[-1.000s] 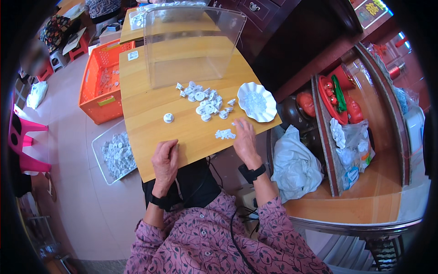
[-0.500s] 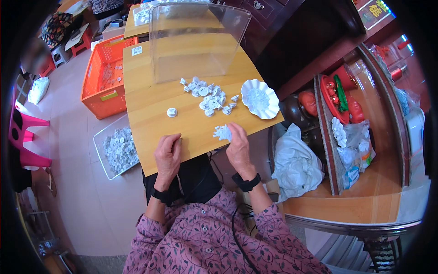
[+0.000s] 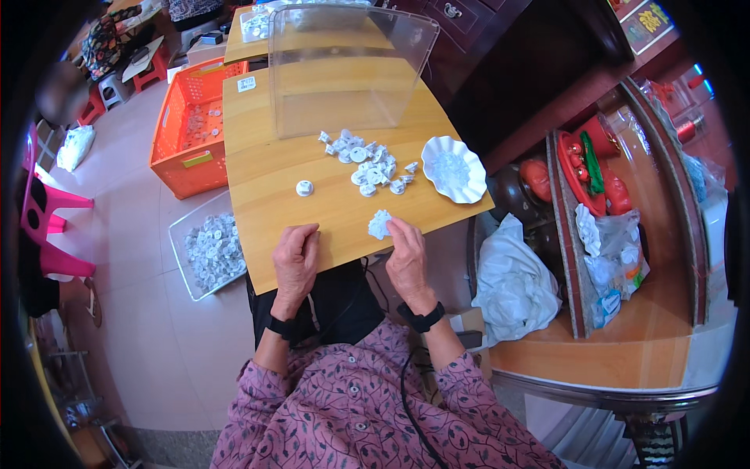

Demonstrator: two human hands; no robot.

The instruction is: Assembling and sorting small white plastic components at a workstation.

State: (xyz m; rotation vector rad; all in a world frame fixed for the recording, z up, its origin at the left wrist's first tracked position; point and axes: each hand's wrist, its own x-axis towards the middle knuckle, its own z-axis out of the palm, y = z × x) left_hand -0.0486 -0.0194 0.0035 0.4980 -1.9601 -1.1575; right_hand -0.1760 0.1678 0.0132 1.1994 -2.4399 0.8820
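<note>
My left hand [image 3: 295,259] rests at the near edge of the wooden table [image 3: 262,168], its fingers curled and pressed together; whatever they may hold is hidden. Beside the near right edge, my right hand [image 3: 408,262] has thumb and fingers pinched at the side of a little heap of small white pieces [image 3: 379,224]. What lies between these fingertips is too small to make out. Farther back sits a cluster of round white plastic parts [image 3: 367,162]. One similar part [image 3: 304,187] lies alone to its left. A white scalloped dish [image 3: 471,185] holds small translucent pieces at the right.
A clear plastic bin [image 3: 344,109] stands at the table's back. On the floor to the left are an orange crate [image 3: 187,173] and a clear tub [image 3: 181,262] of white parts. Right of the table are a white plastic bag [image 3: 514,285] and a wooden shelf [image 3: 617,359].
The whole view has shifted slightly, moving the table to the right in it. The little heap looks more bunched together beside my right fingertips. My left hand stays curled.
</note>
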